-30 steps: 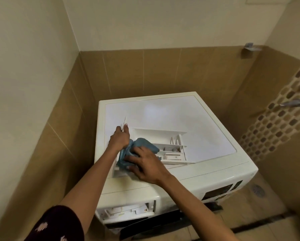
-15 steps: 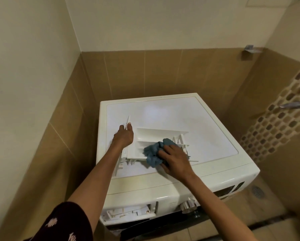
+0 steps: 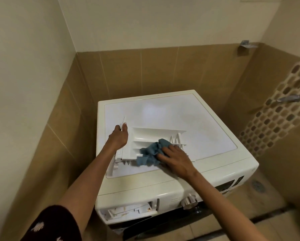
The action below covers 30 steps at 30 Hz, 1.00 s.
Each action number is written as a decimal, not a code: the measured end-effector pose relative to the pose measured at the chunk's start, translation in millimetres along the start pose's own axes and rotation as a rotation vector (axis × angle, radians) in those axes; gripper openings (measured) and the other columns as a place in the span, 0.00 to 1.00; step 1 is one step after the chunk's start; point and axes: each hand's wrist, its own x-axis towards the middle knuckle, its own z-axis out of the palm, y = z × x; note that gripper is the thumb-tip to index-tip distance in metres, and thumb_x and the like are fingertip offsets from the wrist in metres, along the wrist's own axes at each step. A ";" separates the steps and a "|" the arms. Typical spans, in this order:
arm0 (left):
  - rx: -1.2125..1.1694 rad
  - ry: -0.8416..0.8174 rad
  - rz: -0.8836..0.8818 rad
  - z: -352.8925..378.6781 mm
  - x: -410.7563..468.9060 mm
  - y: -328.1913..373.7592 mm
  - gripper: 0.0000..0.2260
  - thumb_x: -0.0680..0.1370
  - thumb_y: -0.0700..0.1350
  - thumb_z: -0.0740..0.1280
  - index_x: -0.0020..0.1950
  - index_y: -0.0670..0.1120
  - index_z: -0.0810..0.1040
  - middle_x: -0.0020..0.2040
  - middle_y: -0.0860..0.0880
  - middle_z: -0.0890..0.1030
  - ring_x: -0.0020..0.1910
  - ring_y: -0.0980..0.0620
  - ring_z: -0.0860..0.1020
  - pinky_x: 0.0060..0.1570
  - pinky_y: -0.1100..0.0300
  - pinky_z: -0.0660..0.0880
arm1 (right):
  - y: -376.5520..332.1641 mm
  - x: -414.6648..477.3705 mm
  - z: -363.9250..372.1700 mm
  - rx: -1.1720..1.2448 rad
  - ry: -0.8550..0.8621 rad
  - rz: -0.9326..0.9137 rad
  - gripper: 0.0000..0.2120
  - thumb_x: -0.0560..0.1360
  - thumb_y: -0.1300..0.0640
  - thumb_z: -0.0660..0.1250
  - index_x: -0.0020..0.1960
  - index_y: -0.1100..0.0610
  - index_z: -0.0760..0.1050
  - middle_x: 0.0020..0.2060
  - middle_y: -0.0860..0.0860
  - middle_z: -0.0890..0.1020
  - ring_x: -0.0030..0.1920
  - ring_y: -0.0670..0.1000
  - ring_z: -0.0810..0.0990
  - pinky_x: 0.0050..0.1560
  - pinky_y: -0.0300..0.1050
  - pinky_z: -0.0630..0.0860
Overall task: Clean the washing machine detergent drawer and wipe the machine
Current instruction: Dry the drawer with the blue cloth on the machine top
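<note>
Drawer removal is complete: the detergent drawer (image 3: 145,135) lies out of its slot, flat on the lid of the washing machine (image 3: 171,115), towards the front left of that lid. The empty drawer housing (image 3: 128,212) stands open in the front panel, left of the program dial (image 3: 189,201).

Left hand (image 3: 118,138): fingers curled round the drawer's front plate at its left end, gripping it to steady the part.

Right hand (image 3: 176,160): fingers near straight and spread, laid flat on a crumpled blue cloth (image 3: 149,154) and pressing it down. The cloth sits on the near right part of the drawer, over the lower compartments and spilling past the near edge onto the lid.

Assessment: wiping of the drawer appears to be under way. The far compartments look white and bare; whether residue remains cannot be told at this resolution. The ribbed section at the drawer's right end is partly hidden by the cloth and hand.

Outstanding, by judgement: finishing the drawer, wiping the open housing, refitting the drawer, then wiping the lid and front panel. No sign shows that the machine's outer surfaces have been wiped.
</note>
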 end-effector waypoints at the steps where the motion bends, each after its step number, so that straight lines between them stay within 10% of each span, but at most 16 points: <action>1: -0.004 -0.002 0.000 0.0 0.5 -0.7 0.27 0.82 0.57 0.43 0.76 0.44 0.52 0.76 0.42 0.58 0.74 0.41 0.59 0.71 0.48 0.57 | 8.7 -4.9 -6.5 0.025 -0.016 -0.004 0.07 0.74 0.50 0.61 0.48 0.52 0.68 0.44 0.50 0.72 0.40 0.50 0.68 0.39 0.42 0.63; 8: -0.027 -0.017 0.018 -0.7 0.1 -3.5 0.27 0.81 0.58 0.42 0.76 0.43 0.52 0.75 0.42 0.59 0.73 0.41 0.60 0.71 0.49 0.58 | 39.7 -29.9 -34.9 0.067 -0.242 0.148 0.22 0.62 0.53 0.78 0.48 0.50 0.69 0.59 0.55 0.71 0.37 0.53 0.74 0.31 0.42 0.75; 17: -0.022 0.026 0.021 -9.1 -3.6 -15.4 0.28 0.81 0.58 0.43 0.74 0.42 0.57 0.73 0.40 0.64 0.71 0.40 0.65 0.68 0.48 0.61 | 82.0 -71.4 -78.9 0.068 -0.323 0.641 0.14 0.66 0.70 0.72 0.48 0.60 0.75 0.43 0.56 0.75 0.39 0.56 0.75 0.34 0.43 0.71; 25: -0.111 0.235 0.252 4.5 -30.8 -3.4 0.17 0.81 0.57 0.48 0.60 0.47 0.64 0.50 0.39 0.78 0.45 0.39 0.77 0.47 0.50 0.72 | 73.9 4.1 -98.2 0.525 0.061 0.868 0.10 0.71 0.68 0.61 0.48 0.57 0.72 0.41 0.51 0.78 0.40 0.54 0.79 0.36 0.42 0.78; 30: -0.202 0.274 0.454 12.7 -37.0 -14.8 0.24 0.77 0.60 0.48 0.70 0.50 0.61 0.61 0.43 0.77 0.56 0.42 0.77 0.56 0.43 0.75 | 48.4 86.5 -103.9 0.674 0.380 1.083 0.14 0.68 0.59 0.55 0.50 0.60 0.73 0.36 0.50 0.79 0.34 0.45 0.79 0.32 0.38 0.76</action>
